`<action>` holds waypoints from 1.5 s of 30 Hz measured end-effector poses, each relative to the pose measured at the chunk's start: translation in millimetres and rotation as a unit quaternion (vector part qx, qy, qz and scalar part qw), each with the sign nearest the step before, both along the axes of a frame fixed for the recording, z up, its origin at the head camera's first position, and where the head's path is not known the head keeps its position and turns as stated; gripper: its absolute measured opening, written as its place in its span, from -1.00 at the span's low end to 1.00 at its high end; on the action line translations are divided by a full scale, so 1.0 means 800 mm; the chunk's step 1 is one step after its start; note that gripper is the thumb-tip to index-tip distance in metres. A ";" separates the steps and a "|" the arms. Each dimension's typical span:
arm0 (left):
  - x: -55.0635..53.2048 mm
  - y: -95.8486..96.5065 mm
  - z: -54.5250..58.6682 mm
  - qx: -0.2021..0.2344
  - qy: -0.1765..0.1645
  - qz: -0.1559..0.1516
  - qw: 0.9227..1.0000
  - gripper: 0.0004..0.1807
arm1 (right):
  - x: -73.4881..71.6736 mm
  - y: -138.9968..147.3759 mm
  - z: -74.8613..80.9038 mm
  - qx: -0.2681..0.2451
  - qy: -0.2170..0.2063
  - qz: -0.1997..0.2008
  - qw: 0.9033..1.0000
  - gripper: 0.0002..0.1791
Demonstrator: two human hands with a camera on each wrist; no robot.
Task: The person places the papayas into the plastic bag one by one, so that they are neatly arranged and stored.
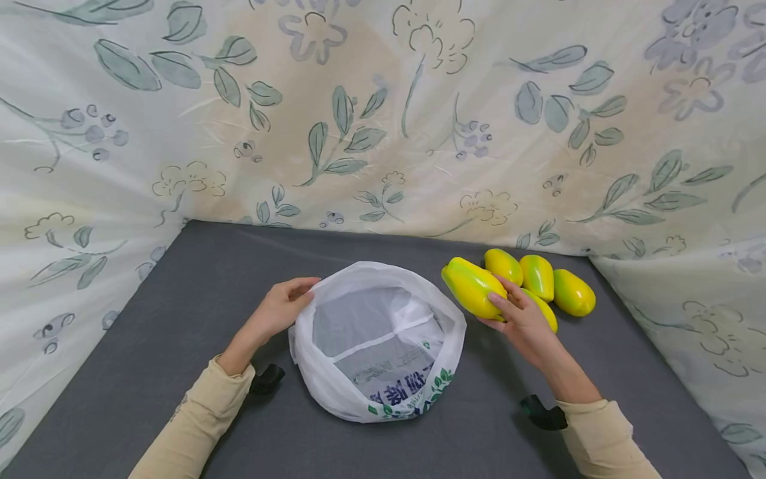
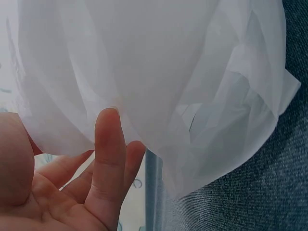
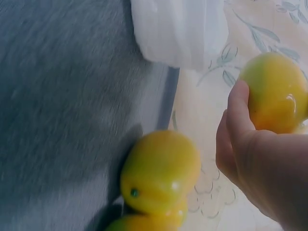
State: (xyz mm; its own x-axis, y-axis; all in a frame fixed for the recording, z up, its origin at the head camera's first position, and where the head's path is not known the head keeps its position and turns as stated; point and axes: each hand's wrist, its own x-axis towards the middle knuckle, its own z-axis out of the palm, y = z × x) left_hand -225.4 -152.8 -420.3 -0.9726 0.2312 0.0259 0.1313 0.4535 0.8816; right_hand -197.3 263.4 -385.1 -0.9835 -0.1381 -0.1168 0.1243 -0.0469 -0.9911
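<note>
A white plastic bag (image 1: 380,406) with green leaf print and dark lettering stands with its mouth spread wide in the head view. My left hand (image 1: 281,306) holds the bag's left rim; in the left wrist view its fingers (image 2: 109,149) lie against the thin film. To the right of the bag, my right hand (image 1: 526,326) grips a yellow-green papaya (image 1: 473,286) between thumb and fingers, raised above the table. That papaya (image 3: 274,91) also shows in the right wrist view, partly cut off by the frame edge.
Several more papayas (image 1: 574,293) lie grouped on the dark grey cloth (image 1: 239,266), behind and right of my right hand. A floral curtain (image 1: 359,133) closes off the back and both sides.
</note>
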 end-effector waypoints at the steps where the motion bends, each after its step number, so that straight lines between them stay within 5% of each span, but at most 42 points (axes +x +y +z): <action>1: 0.000 0.000 0.000 0.000 0.002 -0.001 1.000 -0.57 | -0.001 -0.004 0.000 0.000 0.002 0.004 1.000 -0.22; 16: 0.001 -0.001 0.005 0.011 -0.004 -0.011 1.000 -0.56 | -0.028 -0.051 0.000 -0.012 -0.012 0.045 0.999 -0.27; 33: 0.003 0.004 0.007 0.019 -0.004 -0.013 1.000 -0.57 | -0.037 -0.094 -0.005 -0.005 -0.001 0.123 0.992 -0.37; 45: 0.004 0.010 0.007 0.009 -0.009 -0.006 1.000 -0.58 | -0.048 -0.120 -0.009 0.045 -0.018 0.185 0.981 -0.33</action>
